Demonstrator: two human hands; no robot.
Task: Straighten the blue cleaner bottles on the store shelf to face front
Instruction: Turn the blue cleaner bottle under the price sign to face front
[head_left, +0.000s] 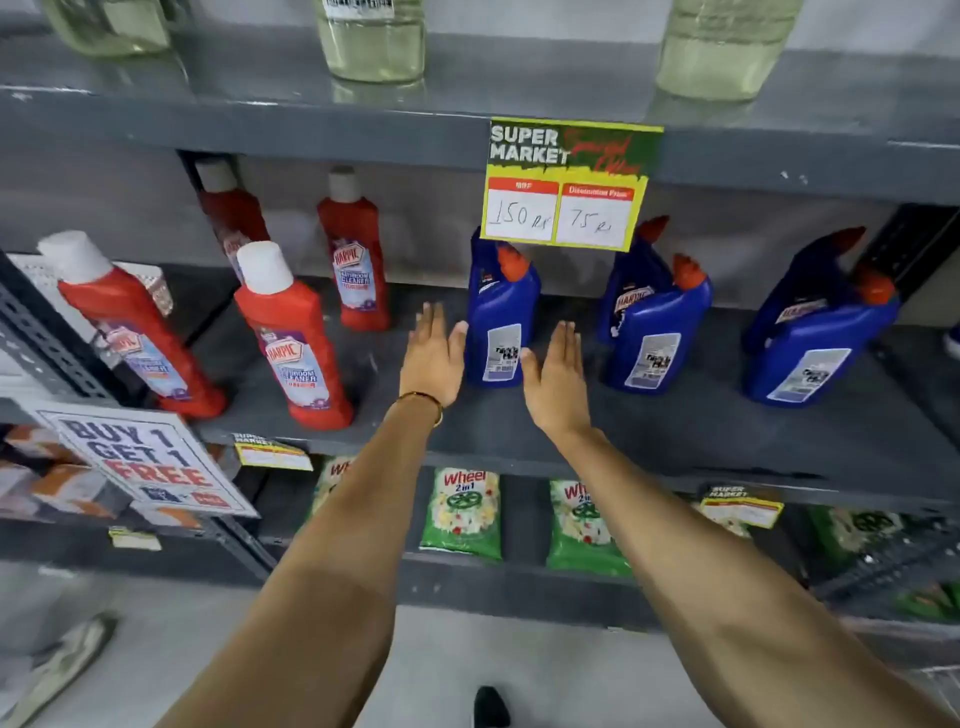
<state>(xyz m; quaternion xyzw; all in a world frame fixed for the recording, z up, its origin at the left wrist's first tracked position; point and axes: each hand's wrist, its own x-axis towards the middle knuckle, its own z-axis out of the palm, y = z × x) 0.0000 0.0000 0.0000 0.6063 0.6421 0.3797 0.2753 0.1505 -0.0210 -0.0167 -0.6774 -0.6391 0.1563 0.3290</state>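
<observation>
Blue bottle (498, 322) on shelf (675, 415), flanked by released flat hands: left hand (434, 358) at nine o'clock, right hand (556, 374) at three.

1. Illumination — even, diffuse and moderately bright; source not in frame, seemingly overhead.
2. Shadows — soft and short; the recess beneath the upper shelf (311, 119) is darker, dimming the rear red bottles (228, 208).
3. Glare — pale sheen on the shelf top surface beneath the clear bottles (371, 47); mild highlights on the blue bottles (498, 322).
4. Distortion — strong wide-angle bowing; shelf edges curve and uprights lean outward towards the frame borders.
5. Sharpness — overall soft, compression smear; handwritten price sign (569, 187) readable, small label print is not.
6. Edges — corners blurred; floor (467, 649) and lower-left items indistinct.
</observation>
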